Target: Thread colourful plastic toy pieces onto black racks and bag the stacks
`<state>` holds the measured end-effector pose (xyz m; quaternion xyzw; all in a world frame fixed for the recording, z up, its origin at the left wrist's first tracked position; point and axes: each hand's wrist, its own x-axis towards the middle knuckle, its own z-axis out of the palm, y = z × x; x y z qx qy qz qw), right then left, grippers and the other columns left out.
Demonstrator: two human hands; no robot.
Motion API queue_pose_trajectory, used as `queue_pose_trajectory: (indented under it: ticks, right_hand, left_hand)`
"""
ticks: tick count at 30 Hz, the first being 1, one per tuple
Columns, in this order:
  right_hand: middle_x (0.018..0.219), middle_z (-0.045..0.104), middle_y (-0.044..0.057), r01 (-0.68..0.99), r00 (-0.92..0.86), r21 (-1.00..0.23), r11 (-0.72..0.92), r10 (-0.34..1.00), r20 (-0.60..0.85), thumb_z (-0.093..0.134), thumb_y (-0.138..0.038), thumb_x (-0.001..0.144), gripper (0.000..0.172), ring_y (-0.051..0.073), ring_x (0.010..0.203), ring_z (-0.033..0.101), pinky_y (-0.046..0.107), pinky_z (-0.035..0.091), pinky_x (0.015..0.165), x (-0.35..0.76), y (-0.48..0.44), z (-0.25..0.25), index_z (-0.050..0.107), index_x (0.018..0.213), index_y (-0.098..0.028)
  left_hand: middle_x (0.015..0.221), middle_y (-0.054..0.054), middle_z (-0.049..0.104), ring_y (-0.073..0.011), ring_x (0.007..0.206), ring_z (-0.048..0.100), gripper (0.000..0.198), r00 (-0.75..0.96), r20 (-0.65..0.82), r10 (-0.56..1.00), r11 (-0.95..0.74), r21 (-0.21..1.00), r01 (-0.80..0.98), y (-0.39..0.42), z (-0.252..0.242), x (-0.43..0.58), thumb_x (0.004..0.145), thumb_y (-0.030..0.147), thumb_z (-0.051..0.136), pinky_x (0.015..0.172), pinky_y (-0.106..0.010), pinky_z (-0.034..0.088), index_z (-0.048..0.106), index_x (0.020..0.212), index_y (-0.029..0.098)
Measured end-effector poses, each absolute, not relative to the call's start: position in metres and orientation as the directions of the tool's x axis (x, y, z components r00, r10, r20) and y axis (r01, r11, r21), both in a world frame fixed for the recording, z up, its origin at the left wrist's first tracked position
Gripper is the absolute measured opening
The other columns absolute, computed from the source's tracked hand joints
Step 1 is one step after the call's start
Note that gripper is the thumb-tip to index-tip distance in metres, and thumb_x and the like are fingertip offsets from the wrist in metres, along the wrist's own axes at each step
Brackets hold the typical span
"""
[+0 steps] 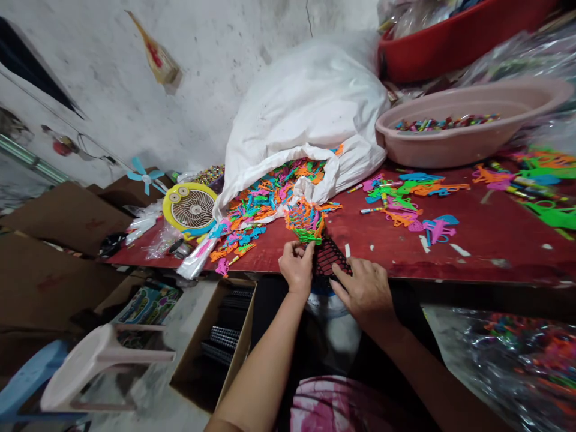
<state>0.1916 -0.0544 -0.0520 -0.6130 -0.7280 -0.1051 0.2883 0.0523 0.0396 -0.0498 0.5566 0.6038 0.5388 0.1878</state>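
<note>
At the table's front edge, my left hand (297, 267) is closed, with thumb and fingertips pinching a bright green plastic piece (311, 236). Orange, pink and blue plastic pieces (303, 215) are bunched just beyond it. My right hand (364, 291) grips the near side of a black plastic grid (330, 258), its thumb and forefinger on the mesh. Part of the grid is hidden beneath that hand. Behind both hands, a big white sack (306, 96) lies with its mouth towards me, and small coloured plastic figures (279, 186) spill from it.
A pink basin (450, 141) of small colourful sticks stands right of the sack, below a red tub (463, 42). Loose figures (405, 198) lie on the red table (450, 258). A yellow fan (191, 207) stands left. Below are a carton of black grids (216, 342) and stools (90, 366).
</note>
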Motion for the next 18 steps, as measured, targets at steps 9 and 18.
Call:
queue_pose_trajectory:
  ticks: [9, 18]
  right_hand:
    - [0.106, 0.061, 0.012, 0.949, -0.102, -0.192, 0.249, 0.821, 0.562, 0.056, -0.034, 0.092, 0.027, 0.025, 0.096, 0.048, 0.037, 0.029, 0.084, 0.195, -0.051, -0.054, 0.07, 0.112, -0.022]
    - [0.104, 0.061, 0.011, 0.951, -0.098, -0.195, 0.241, 0.831, 0.548, 0.056, -0.034, 0.092, 0.026, 0.025, 0.097, 0.049, 0.038, 0.03, 0.083, 0.195, -0.051, -0.052, 0.071, 0.111, -0.023]
  left_hand:
    - [0.078, -0.001, 0.067, -0.0136, 0.074, 0.062, 0.022, -0.082, 0.362, 0.929, -0.286, 0.838, 0.464, 0.043, -0.057, 0.02, 0.087, 0.039, 0.061, 0.069, -0.024, 0.049, 0.068, 0.084, 0.018]
    - [0.078, -0.001, 0.064, -0.014, 0.071, 0.059, 0.015, -0.04, 0.445, 0.894, -0.3, 0.664, 0.685, 0.042, -0.048, 0.028, 0.08, 0.033, 0.071, 0.067, -0.025, 0.043, 0.066, 0.08, 0.019]
